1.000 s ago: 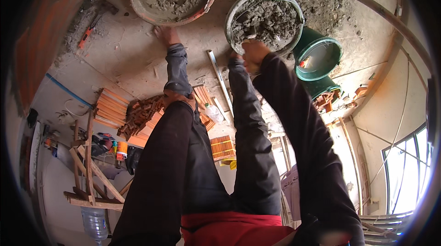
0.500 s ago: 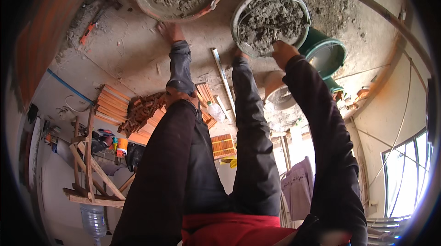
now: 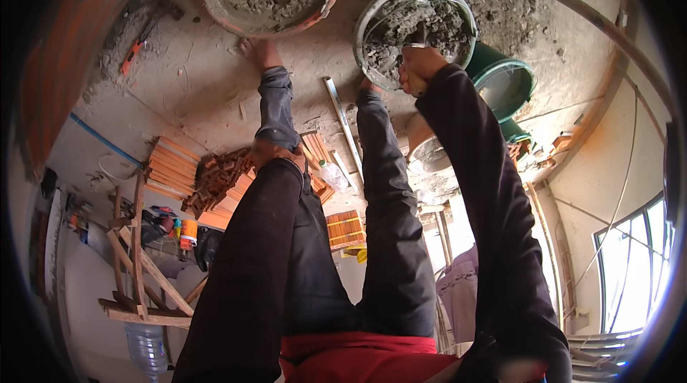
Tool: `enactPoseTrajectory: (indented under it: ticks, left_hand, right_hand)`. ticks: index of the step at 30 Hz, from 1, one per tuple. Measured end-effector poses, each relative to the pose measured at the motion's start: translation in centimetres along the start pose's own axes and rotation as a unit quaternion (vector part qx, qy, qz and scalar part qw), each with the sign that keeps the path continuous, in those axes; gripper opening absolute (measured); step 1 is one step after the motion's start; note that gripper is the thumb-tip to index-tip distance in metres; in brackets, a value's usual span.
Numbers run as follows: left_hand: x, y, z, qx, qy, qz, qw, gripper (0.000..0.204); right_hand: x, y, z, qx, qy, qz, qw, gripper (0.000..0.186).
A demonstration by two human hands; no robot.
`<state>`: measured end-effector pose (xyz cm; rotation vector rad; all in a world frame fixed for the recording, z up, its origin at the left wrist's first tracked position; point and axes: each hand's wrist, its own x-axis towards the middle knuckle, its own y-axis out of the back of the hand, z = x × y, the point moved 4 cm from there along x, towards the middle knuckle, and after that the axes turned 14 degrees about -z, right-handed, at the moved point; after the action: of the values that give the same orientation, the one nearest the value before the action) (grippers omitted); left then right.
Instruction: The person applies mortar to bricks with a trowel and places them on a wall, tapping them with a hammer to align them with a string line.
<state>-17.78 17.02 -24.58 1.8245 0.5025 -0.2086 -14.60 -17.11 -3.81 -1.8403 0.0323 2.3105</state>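
My right hand [image 3: 422, 65] is closed around a dark tool handle [image 3: 418, 37] whose end sits in the grey mortar of a pale bucket [image 3: 362, 22]. The hand hangs over the bucket's near rim, just beyond my right foot. My left hand [image 3: 268, 152] rests on my left knee, its fingers curled over the dark trouser leg and holding nothing. Both my legs reach forward onto a dusty concrete surface, and my bare left foot [image 3: 259, 52] stands near a wide orange-rimmed pan [image 3: 323, 5] of mortar.
A green bucket [image 3: 505, 84] stands right of the pale one. A long metal straightedge [image 3: 342, 123] lies between my legs. Below are stacked orange bricks [image 3: 170, 167], brick rubble [image 3: 218, 179], a wooden trestle [image 3: 136, 268] and a water bottle [image 3: 147, 347]. An orange-handled tool [image 3: 133, 55] lies far left.
My right hand has moved from the bucket's near-left rim to the right and up over the mortar. My left hand has stayed on the knee.
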Motion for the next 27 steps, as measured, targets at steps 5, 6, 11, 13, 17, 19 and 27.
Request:
enactPoseTrajectory:
  ticks: [5,6,11,13,17,19,27]
  left_hand:
    - [-0.7,0.9,0.0,-0.024,-0.019,-0.049,0.998,0.029]
    - [-1.2,0.9,-0.8,-0.013,-0.02,-0.045,0.999,0.028]
    - [-1.1,1.0,-1.0,0.006,-0.009,0.007,1.0,0.028]
    - [-0.2,1.4,1.4,-0.008,-0.024,0.015,1.0,0.029]
    - [-1.1,0.8,0.9,-0.004,-0.023,0.007,1.0,0.029]
    - [-1.1,0.3,0.1,0.003,-0.016,0.007,1.0,0.029]
    - [-0.3,1.9,1.0,-0.035,-0.015,-0.038,0.999,0.028]
  right_hand:
    - [-8.6,4.5,6.0,-0.602,0.332,0.065,0.723,0.02]
    - [-11.9,3.6,6.2,-0.577,0.3,0.087,0.755,0.021]
    - [-12.2,6.1,2.7,-0.664,0.274,0.151,0.679,0.03]
    - [-4.5,9.7,-0.2,-0.675,0.209,0.104,0.7,0.026]
    - [-1.7,7.7,0.2,-0.754,0.281,0.039,0.593,0.02]
    - [-3.8,6.2,2.9,-0.599,0.273,0.037,0.752,0.019]
    - [-3.2,3.6,4.9,-0.119,0.132,-0.047,0.983,0.025]
